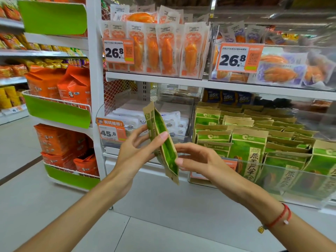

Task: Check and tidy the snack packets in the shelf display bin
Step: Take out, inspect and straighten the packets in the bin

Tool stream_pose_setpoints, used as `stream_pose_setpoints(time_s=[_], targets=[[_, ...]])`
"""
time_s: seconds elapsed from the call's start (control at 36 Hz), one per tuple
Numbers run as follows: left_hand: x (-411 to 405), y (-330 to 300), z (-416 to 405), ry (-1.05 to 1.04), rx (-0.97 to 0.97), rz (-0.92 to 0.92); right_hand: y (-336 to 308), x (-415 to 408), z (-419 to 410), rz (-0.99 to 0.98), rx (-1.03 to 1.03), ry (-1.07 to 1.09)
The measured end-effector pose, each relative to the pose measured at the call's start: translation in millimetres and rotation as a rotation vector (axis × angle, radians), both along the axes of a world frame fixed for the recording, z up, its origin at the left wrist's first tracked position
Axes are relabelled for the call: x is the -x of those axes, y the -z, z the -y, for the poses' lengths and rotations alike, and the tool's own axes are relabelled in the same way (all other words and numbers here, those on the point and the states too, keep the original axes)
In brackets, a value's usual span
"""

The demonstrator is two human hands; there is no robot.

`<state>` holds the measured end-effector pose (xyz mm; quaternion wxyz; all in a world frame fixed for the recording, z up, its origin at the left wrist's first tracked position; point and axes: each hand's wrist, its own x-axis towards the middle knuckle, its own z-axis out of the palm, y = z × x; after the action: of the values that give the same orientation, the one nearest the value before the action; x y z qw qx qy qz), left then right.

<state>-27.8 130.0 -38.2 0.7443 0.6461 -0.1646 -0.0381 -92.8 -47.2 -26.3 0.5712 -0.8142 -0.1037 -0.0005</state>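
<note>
A green and tan snack packet (161, 140) is held edge-on in front of the shelf, tilted with its top to the upper left. My left hand (138, 151) grips it from the left, thumb on its near edge and fingers behind. My right hand (196, 159) touches its lower right edge with the fingertips. To the right stands a clear display bin (291, 180) filled with several rows of the same green packets (249, 150), standing upright.
A clear bin of white packets (163, 120) with a 45.8 price tag (111, 132) sits behind the held packet. Orange packets (160, 50) fill the shelf above. An end rack with orange bags (72, 86) stands at left. Grey floor tiles lie below.
</note>
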Motion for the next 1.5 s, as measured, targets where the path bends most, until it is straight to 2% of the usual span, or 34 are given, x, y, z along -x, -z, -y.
stream_pose_setpoints(time_s=[0.08, 0.25, 0.36, 0.56, 0.67, 0.81, 0.92, 1.06, 1.17, 1.31, 1.5], targets=[[4, -2, 5, 0.076, 0.069, -0.001, 1, 2, 2, -0.010, 0.015, 0.031], [3, -4, 7, 0.131, 0.084, 0.070, -1, 6, 5, 0.006, -0.101, 0.065], [8, -8, 12, 0.206, 0.159, 0.098, -2, 6, 8, 0.059, -0.054, 0.105], [12, -15, 18, 0.229, 0.130, 0.129, -6, 10, 11, 0.131, -0.086, 0.136], [19, -20, 23, 0.149, 0.102, 0.197, -8, 13, 10, 0.271, 0.036, 0.275], [21, -23, 28, 0.029, 0.147, 0.258, -7, 11, 14, 0.721, 0.464, 0.558], [18, -28, 35, 0.006, 0.135, 0.303, -5, 7, 20, 0.850, 0.546, 0.623], [-4, -53, 48, 0.008, 0.077, 0.412, -27, -3, 35, 0.848, 0.484, 0.618], [-27, -77, 62, 0.108, 0.015, 0.495, -59, -13, 53, 0.793, 0.411, 0.637], [-51, -100, 75, 0.163, -0.042, 0.608, -96, -29, 72, 0.618, 0.254, 0.463], [-89, -93, 88, 0.195, -0.101, 0.626, -102, -58, 94, 0.618, 0.342, 0.403]])
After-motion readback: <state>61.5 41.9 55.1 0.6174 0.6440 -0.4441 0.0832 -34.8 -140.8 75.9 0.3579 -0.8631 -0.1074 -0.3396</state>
